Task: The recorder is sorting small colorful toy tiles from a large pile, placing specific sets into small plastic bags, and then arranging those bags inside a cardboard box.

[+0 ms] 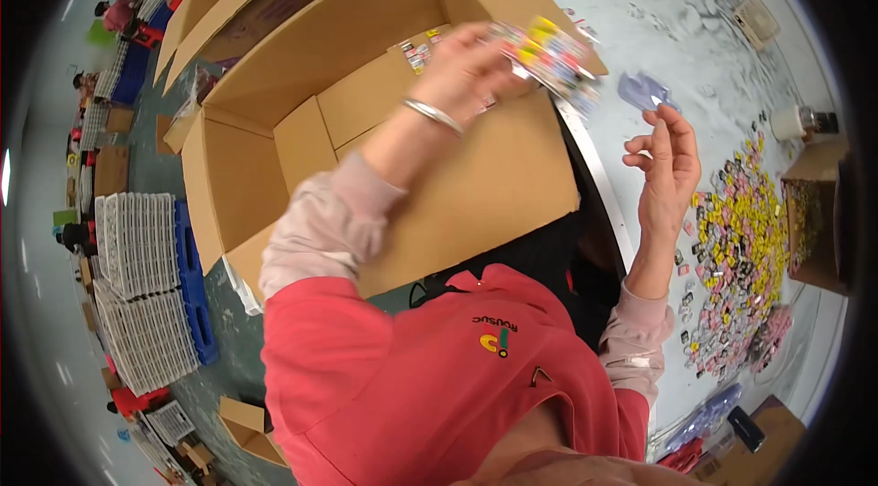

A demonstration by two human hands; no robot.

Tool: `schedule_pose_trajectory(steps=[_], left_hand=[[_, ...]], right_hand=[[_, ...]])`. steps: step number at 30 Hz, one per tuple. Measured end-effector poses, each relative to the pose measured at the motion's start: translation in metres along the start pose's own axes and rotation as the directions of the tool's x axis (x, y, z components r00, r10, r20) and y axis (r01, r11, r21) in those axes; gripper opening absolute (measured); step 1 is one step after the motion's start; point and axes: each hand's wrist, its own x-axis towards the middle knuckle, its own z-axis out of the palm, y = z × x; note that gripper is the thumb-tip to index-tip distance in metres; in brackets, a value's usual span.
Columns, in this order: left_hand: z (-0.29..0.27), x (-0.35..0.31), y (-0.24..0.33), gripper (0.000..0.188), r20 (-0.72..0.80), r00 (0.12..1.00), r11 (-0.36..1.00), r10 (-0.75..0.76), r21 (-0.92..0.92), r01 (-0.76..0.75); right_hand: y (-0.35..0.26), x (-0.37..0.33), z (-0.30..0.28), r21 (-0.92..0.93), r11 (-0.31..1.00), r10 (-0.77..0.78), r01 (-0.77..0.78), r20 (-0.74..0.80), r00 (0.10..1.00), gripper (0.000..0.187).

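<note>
My left hand (465,70) is closed on a clear packet (553,56) of small, brightly coloured pieces, blurred by motion. It holds the packet over the right edge of a large open cardboard box (476,202). At the bottom of this box lie a few similar packets (416,56), partly hidden behind my wrist. Over the white table (631,184), my right hand (669,161) is empty, its fingers loosely bent and apart. Just beyond its fingertips is a translucent purple object (645,91), too blurred to name.
A wide pile of small yellow, pink and black pieces (741,248) covers the table's right side. Beside it sits a cardboard box (817,212) on its side. Another open carton (265,15) stands beyond mine. Stacked white crates (137,248) and a blue pallet (194,285) are at left.
</note>
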Motion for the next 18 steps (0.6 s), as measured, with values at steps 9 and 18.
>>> schedule_pose_trajectory(steps=[9,18], left_hand=[[-0.307,0.064,0.050,0.020,-0.534,0.844,0.947,0.039,0.290,0.140],[-0.408,0.097,-0.007,0.007,-0.671,0.741,0.875,-0.029,0.342,0.344]], right_hand=[[0.087,0.001,-0.069,-0.467,0.872,0.142,-0.148,-0.048,0.989,0.029],[0.125,-0.023,-0.095,-0.555,0.779,0.251,-0.293,-0.152,0.956,0.020]])
